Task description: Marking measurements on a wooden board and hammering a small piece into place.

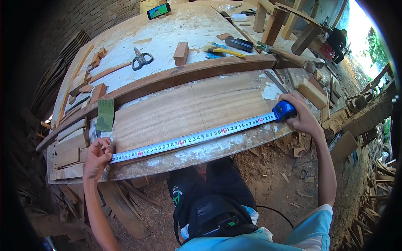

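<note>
A blue tape measure [284,111] sits in my right hand [302,113], its fingers wrapped round the case. The white blade [197,138] is pulled out to the left along the near edge of a flat wooden board [167,112]. At the board's near left corner, my left hand [99,159] pinches the blade's free end between thumb and fingers. A thin pencil line crosses the board near its middle. Behind the board runs a long wooden bar [167,78]. A green paper piece [105,113] lies by the board's far left corner.
Farther back on the worktable [121,44] are scissors [141,59], a wood block [181,53], a yellow-handled tool [226,51], a hammer [293,57] and a propped phone [159,11]. Wood offcuts [69,157] lie at the left, and more blocks [313,93] at the right.
</note>
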